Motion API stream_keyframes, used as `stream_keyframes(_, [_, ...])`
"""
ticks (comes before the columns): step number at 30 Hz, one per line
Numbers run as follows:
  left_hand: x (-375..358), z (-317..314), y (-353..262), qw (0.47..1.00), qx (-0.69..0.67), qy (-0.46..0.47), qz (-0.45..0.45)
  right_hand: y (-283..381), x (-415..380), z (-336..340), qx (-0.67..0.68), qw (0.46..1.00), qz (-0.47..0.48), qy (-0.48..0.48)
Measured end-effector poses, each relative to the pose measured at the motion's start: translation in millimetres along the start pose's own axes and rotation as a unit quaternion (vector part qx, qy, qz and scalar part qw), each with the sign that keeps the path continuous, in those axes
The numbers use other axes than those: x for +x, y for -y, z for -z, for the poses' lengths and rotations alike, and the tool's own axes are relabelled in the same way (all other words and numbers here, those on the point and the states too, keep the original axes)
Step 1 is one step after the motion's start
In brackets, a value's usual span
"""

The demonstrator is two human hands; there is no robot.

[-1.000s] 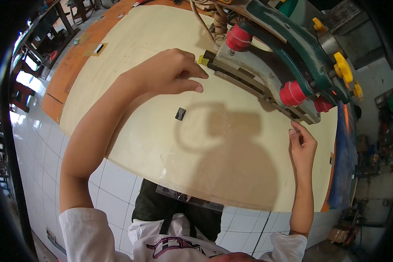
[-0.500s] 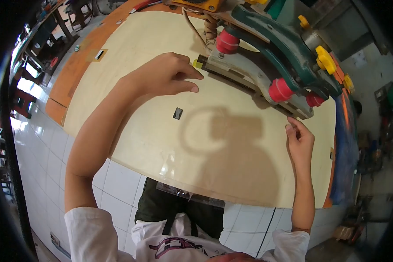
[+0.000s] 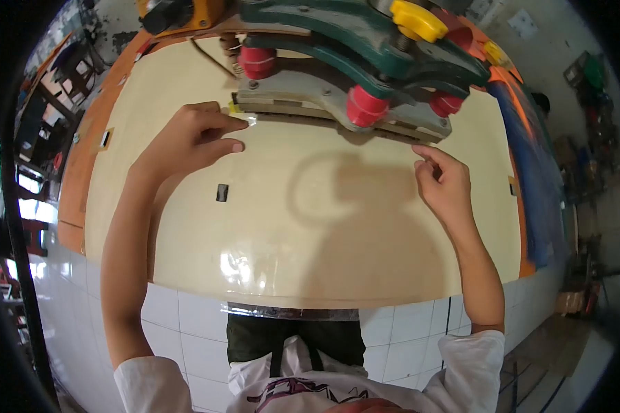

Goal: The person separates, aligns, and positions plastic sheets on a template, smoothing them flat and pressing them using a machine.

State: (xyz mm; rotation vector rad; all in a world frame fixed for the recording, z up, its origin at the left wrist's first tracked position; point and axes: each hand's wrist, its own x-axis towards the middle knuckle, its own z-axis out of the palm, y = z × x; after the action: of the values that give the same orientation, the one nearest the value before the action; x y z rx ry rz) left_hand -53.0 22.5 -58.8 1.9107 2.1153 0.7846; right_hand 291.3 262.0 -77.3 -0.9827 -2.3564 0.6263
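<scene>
A heavy green machine head (image 3: 324, 51) with red-wrapped posts carries a long narrow metal bar (image 3: 303, 113) low over the cream tabletop. My left hand (image 3: 196, 138) is at the bar's left end, index finger stretched towards it and thumb apart below. A small shiny clear patch (image 3: 252, 120) shows at that fingertip. Close to the bar's right end is my right hand (image 3: 446, 180), its index finger reaching to the edge, the thumb apart and the other fingers curled. A small dark rectangular piece (image 3: 222, 192) lies on the sheet below my left hand.
The cream sheet (image 3: 186, 241) covers an orange-brown table (image 3: 74, 213). Clear plastic (image 3: 293, 312) hangs over the front edge by my lap. A yellow knob (image 3: 418, 20) tops the machine, and blue material (image 3: 523, 158) hangs at the right.
My view has turned right, so the machine and table now sit further left and more level. Both hands stay near the bar's ends, and a shiny patch now shows at my left fingertip.
</scene>
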Motion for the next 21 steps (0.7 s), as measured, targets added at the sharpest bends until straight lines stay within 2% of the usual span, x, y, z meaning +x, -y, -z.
stream_keyframes(4, [1.4, -4.1, 7.5, 1.0, -0.017, -0.004, -0.02, 0.1, -0.5, 1.6, -0.003, 1.0, -0.011, 0.01])
stream_keyframes(6, [1.8, -3.4, 6.1, 1.0, -0.015, -0.003, -0.008, 0.2, -0.9, 2.0, -0.001, 1.0, 0.013, 0.006])
stream_keyframes(19, [0.2, -4.4, 4.9, 0.999, -0.033, -0.006, 0.007, 3.4, -2.1, 3.4, -0.021, 1.0, -0.005, 0.022])
stream_keyframes(21, [-0.3, -6.5, 9.9, 0.999, -0.034, -0.012, -0.014, 4.5, -2.1, 3.9, -0.025, 0.999, -0.004, 0.024])
